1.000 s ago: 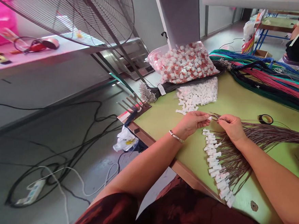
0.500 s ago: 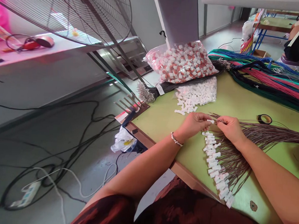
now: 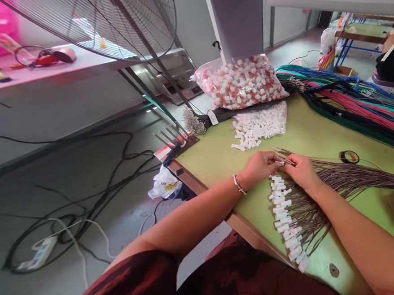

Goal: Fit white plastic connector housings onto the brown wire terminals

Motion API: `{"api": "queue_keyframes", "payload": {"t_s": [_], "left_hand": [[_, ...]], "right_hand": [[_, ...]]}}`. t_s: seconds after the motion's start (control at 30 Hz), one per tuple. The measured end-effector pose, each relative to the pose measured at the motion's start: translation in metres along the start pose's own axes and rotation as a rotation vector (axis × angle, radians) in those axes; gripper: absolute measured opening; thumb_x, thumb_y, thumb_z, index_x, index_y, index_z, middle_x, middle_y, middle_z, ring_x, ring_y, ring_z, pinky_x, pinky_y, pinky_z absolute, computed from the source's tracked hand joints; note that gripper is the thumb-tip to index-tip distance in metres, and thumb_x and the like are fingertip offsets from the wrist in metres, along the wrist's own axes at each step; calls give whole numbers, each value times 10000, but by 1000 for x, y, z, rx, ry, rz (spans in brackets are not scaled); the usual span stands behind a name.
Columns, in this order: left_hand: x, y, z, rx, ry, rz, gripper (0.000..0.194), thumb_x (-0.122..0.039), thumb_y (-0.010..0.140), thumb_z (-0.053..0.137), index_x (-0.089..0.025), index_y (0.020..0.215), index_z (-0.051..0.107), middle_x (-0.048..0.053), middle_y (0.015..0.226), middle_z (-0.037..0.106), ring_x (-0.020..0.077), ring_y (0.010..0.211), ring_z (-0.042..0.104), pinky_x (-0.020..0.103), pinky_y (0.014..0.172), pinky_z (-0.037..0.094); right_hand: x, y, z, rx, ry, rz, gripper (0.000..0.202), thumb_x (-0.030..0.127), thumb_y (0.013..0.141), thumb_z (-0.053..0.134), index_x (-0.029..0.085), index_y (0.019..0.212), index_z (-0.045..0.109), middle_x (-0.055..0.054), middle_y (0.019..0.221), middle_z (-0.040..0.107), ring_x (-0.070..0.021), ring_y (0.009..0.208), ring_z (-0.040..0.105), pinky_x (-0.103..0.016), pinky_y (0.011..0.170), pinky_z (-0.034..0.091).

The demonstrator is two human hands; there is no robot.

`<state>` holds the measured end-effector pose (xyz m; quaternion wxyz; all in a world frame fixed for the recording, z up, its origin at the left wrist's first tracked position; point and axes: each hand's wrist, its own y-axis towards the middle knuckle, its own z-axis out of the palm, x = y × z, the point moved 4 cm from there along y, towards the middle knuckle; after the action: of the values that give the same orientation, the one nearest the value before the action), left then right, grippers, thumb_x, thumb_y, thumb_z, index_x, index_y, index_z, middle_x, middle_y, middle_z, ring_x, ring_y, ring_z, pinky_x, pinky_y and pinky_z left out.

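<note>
My left hand (image 3: 262, 166) pinches a small white plastic connector housing (image 3: 278, 163), mostly covered by the fingers. Close beside it, my right hand (image 3: 301, 170) is closed on a thin brown wire, its fingertips almost meeting those of the left. More brown wires (image 3: 347, 172) run off to the right under and behind the right hand. Below the hands lies a slanting row of white connector housings (image 3: 281, 216) on the ends of brown wires. Loose white housings (image 3: 252, 133) spill from a clear bag ahead of my left hand.
A clear bag of white and orange parts (image 3: 242, 83) lies on a black wire bundle (image 3: 226, 116). Coloured wires (image 3: 349, 99) cover the far right. A tape roll (image 3: 349, 157) sits beyond the brown wires. At left stand a large fan (image 3: 91, 19) and floor cables (image 3: 106, 195).
Both hands have shifted slightly, and the fingertips have drawn closer together around the connector housing. The view has moved a little; the row of housings lies as before.
</note>
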<state>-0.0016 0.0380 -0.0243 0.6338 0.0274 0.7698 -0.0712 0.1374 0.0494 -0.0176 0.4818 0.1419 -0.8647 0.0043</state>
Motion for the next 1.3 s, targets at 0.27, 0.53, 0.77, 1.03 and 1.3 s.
{"api": "queue_keyframes", "payload": {"t_s": [0.27,0.53,0.77,1.03,1.3], "left_hand": [[2,3,-2,0,-30,78,43,-122,725,622,-116,765,634,-18,522,588,74,490,552,186,511,454],[5,2,-4,-49,80,188,56,-156,735,603,-136,779,632,-12,571,597,86,523,554,195,521,444],[-3,0,-8,-38,230,344,41,-168,745,608,-151,746,645,18,682,637,109,623,571,221,597,453],[-8,-2,-2,-11,343,431,83,-140,762,592,-171,764,669,27,745,667,130,699,596,241,675,460],[0,2,-4,-8,124,317,26,-160,746,621,-143,747,641,20,685,643,110,615,566,220,598,452]], "right_hand": [[-3,5,-1,32,112,91,172,298,620,509,148,544,540,46,467,327,-73,479,268,-222,450,187],[-7,8,-2,42,158,153,172,300,605,514,147,539,557,55,448,324,-74,479,257,-228,453,183],[-4,6,-3,38,194,194,174,312,587,531,151,525,550,56,444,334,-73,482,250,-232,463,180],[-7,6,1,78,249,175,180,321,586,536,162,510,496,63,439,317,-67,474,246,-224,462,171],[-3,6,-1,86,277,217,155,308,550,518,162,501,507,58,444,333,-71,480,255,-227,470,177]]}}
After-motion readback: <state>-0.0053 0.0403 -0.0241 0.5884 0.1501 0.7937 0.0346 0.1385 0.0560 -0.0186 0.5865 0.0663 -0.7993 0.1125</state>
